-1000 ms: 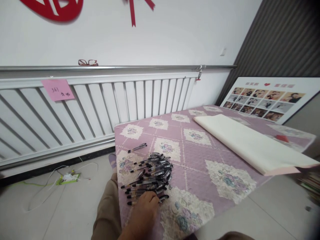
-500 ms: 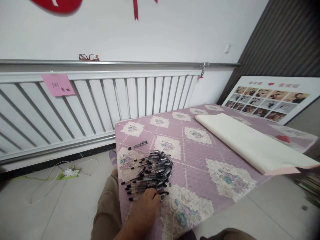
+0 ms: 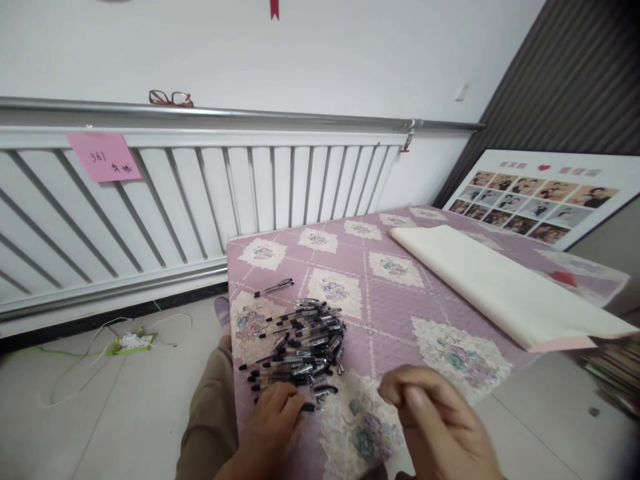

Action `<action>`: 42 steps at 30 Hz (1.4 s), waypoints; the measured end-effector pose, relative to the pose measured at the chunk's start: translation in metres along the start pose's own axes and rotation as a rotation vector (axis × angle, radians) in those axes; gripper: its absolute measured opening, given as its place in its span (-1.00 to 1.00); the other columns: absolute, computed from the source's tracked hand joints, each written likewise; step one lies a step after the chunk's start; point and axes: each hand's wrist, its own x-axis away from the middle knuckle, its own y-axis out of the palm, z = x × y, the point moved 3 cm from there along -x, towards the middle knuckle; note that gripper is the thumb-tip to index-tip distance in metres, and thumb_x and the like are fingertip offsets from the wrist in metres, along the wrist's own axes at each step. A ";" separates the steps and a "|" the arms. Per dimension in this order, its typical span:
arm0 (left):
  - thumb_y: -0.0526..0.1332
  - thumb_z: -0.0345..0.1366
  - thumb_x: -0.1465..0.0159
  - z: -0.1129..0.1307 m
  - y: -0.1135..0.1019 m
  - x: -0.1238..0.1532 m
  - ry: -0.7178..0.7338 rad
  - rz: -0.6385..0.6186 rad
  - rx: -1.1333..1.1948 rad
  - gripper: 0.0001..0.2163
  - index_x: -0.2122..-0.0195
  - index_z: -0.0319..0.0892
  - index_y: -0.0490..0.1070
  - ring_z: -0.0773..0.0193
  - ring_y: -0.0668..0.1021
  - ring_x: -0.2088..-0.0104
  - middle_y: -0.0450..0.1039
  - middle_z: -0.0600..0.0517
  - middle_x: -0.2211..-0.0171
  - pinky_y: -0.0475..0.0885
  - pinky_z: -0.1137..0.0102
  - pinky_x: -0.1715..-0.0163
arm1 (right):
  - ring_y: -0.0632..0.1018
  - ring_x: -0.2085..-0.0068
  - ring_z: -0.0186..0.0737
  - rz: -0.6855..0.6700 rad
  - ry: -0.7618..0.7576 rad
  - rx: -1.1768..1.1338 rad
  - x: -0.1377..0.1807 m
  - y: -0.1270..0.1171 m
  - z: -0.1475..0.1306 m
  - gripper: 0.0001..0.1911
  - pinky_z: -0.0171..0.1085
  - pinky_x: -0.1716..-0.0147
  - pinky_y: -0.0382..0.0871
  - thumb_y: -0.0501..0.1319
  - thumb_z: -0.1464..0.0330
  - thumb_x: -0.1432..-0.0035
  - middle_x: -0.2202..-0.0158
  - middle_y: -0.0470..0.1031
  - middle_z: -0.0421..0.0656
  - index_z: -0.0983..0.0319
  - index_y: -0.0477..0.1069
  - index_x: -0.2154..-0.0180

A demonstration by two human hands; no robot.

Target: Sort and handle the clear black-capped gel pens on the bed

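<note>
A heap of clear-barrelled pens with black caps lies near the left end of the cloth-covered table, pointing mostly sideways. My left hand is at the near edge of the heap, fingers curled over a pen whose dark ends show on either side of them. To the right, above the tablecloth, my right hand is raised with its fingers curled in and the thumb against them. Nothing shows in it. A single pen lies apart, beyond the heap.
The table wears a purple flowered cloth. A folded cream sheet lies on its right side. Behind stands a white radiator with glasses on the pipe above. A power strip with cables is on the floor at left.
My right hand has come into view at the lower right. My left hand has shifted slightly left and down, and a pen now shows under its fingers. The camera view has tilted slightly downward.
</note>
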 end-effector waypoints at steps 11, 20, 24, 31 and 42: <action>0.06 -0.42 -0.28 -0.105 -0.058 -0.109 -0.332 0.010 -0.201 -0.79 0.10 -0.16 0.39 0.19 0.41 0.05 0.40 -0.06 0.12 0.30 0.31 -0.01 | 0.54 0.36 -0.13 0.128 0.241 0.176 -0.024 0.030 0.122 -0.62 -0.29 0.33 0.43 0.21 0.02 0.06 0.44 0.55 -0.18 0.21 0.47 0.38; 0.13 -0.28 -0.31 -0.152 -0.015 -0.200 -0.444 -0.211 -0.336 -0.85 0.19 -0.23 0.41 0.18 0.46 0.14 0.41 -0.04 0.19 0.35 0.23 0.11 | 0.57 0.34 -0.12 0.099 0.182 0.221 -0.023 0.031 0.121 -0.61 -0.31 0.31 0.45 0.21 0.01 0.05 0.43 0.57 -0.17 0.20 0.50 0.39; 0.12 -0.20 -0.32 -0.153 -0.006 -0.206 -0.498 -0.249 -0.355 -0.78 0.15 -0.23 0.39 0.16 0.45 0.13 0.40 -0.06 0.14 0.35 0.22 0.13 | 0.56 0.38 -0.15 0.072 0.160 0.241 -0.024 0.035 0.119 -0.62 -0.33 0.34 0.44 0.19 0.02 0.01 0.47 0.55 -0.19 0.20 0.49 0.39; 0.10 -0.35 -0.28 -0.135 -0.018 -0.202 -0.500 -0.210 -0.206 -0.86 0.24 -0.19 0.43 0.16 0.46 0.14 0.42 -0.07 0.20 0.30 0.36 0.16 | 0.54 0.42 -0.16 0.078 0.145 0.217 -0.024 0.037 0.114 -0.63 -0.32 0.37 0.43 0.17 0.03 -0.03 0.50 0.53 -0.20 0.20 0.48 0.41; 0.05 -0.23 -0.26 -0.011 -0.012 -0.066 -0.567 -0.270 0.756 -0.85 0.24 -0.15 0.31 0.44 0.35 0.63 0.37 0.17 0.50 0.22 0.53 0.60 | 0.54 0.34 -0.13 0.090 0.122 0.158 -0.020 0.035 0.103 -0.63 -0.28 0.30 0.44 0.17 0.05 -0.05 0.42 0.55 -0.14 0.23 0.48 0.36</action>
